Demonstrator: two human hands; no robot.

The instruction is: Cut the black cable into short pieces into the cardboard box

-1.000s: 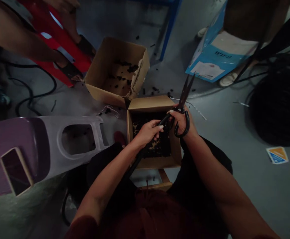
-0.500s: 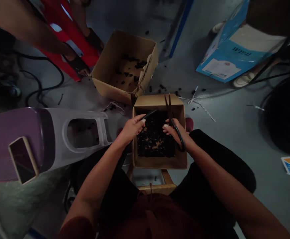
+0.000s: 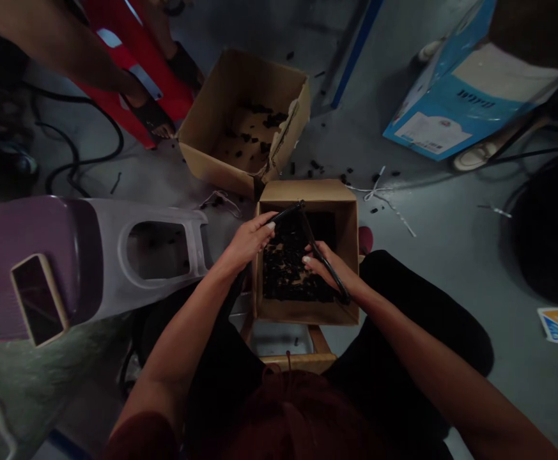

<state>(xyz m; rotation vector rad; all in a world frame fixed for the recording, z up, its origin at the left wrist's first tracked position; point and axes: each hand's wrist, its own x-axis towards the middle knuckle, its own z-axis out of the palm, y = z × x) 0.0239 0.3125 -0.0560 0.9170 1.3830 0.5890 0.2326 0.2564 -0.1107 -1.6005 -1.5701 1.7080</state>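
Observation:
My left hand (image 3: 252, 239) is closed around a thin black ribbed tube (image 3: 286, 213), which points up and to the right over the box. In my right hand (image 3: 325, 262) is a pair of black scissors (image 3: 310, 233), its blades reaching up to the tube's far end. The blades look nearly together; whether the tube lies between them I cannot make out. Beneath both hands stands an open cardboard box (image 3: 307, 313). Many small black pieces (image 3: 291, 268) cover its bottom.
A second cardboard box (image 3: 202, 137) touches the far side, with black bits around it on the floor. To the left is a purple and grey stool (image 3: 91, 255) bearing a phone (image 3: 39, 300). A blue carton (image 3: 427, 121) stands at right. Another person's legs (image 3: 135, 89) are at upper left.
The scissors have swung left and their spread blades have come together at the tube's end. My left hand has moved slightly left, with the tube raised. The view has shifted a little.

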